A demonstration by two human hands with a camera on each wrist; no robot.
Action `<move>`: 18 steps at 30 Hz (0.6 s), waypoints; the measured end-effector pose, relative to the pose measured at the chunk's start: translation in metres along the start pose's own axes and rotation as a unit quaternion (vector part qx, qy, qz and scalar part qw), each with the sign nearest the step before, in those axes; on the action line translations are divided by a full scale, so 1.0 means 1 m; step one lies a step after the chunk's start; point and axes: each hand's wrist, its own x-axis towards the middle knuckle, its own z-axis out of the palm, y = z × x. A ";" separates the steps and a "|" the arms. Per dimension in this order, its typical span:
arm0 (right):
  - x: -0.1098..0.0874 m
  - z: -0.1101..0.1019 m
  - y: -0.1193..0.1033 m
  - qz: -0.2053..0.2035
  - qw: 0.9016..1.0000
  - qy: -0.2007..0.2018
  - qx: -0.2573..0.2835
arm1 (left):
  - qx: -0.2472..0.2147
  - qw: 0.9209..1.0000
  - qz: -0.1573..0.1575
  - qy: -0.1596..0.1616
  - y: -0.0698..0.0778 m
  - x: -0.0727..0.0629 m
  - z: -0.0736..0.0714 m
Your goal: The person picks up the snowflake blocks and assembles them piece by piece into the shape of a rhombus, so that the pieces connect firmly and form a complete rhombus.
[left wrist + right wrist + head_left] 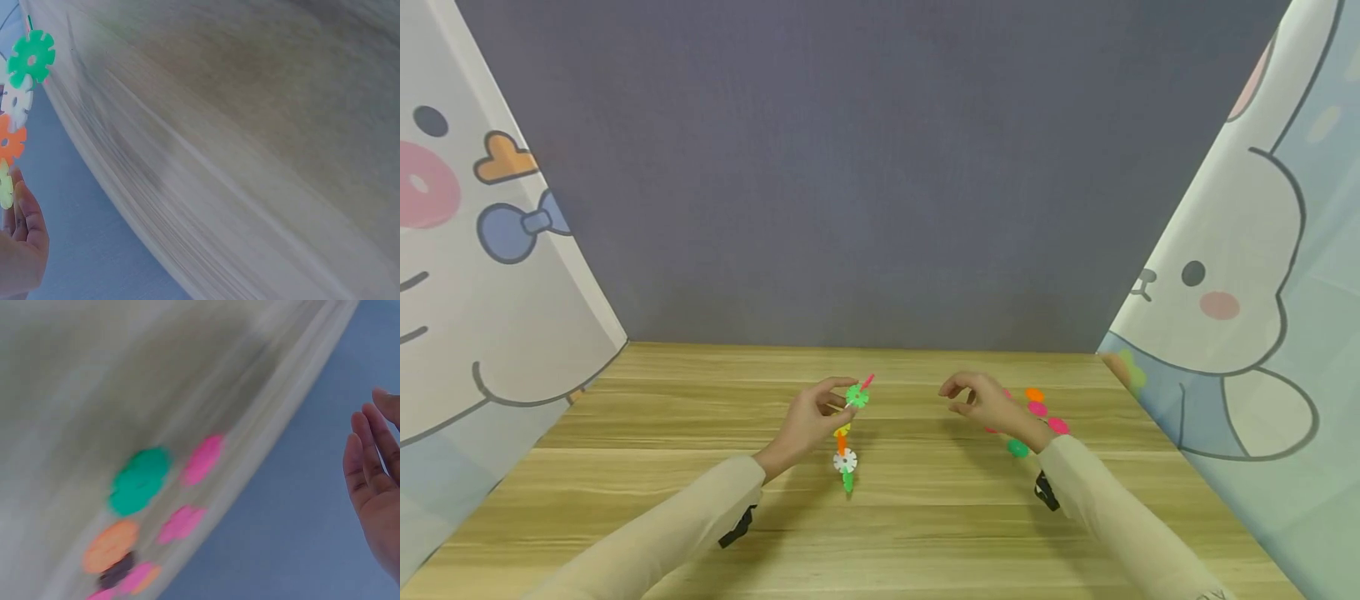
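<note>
My left hand (808, 415) pinches a chain of notched plastic discs, raised above the table. A pink disc (868, 382) seen edge-on and a green disc (857, 396) are at its top. Below the fingers hang a yellow disc (842, 431), an orange disc (842, 447), a white disc (845, 461) and a second green disc (847, 481). The left wrist view shows the lower chain, including the orange disc (12, 140), beside the hand. My right hand (992, 406) hovers with loosely bent fingers and holds nothing, near the loose discs.
Loose discs lie on the wooden table (910, 517) around and beneath my right forearm: an orange one (1034, 395), pink ones (1058, 426) and a teal one (1018, 448). A grey panel (865, 167) closes the back; cartoon-printed panels (1247, 250) stand at both sides.
</note>
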 end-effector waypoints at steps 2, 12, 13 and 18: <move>-0.008 -0.002 0.010 0.010 1.000 -0.008 -0.003 | -0.001 1.000 0.007 -0.001 -0.001 0.000 -0.001; -0.037 -0.009 0.046 0.061 0.998 -0.029 -0.017 | 0.000 1.000 -0.006 0.019 0.001 -0.001 -0.002; -0.039 -0.010 0.048 0.068 0.997 -0.033 -0.017 | -0.001 1.000 -0.004 0.021 0.001 -0.001 -0.002; -0.044 -0.010 0.058 0.086 0.994 -0.044 -0.043 | -0.009 1.000 0.001 0.023 0.002 -0.001 -0.001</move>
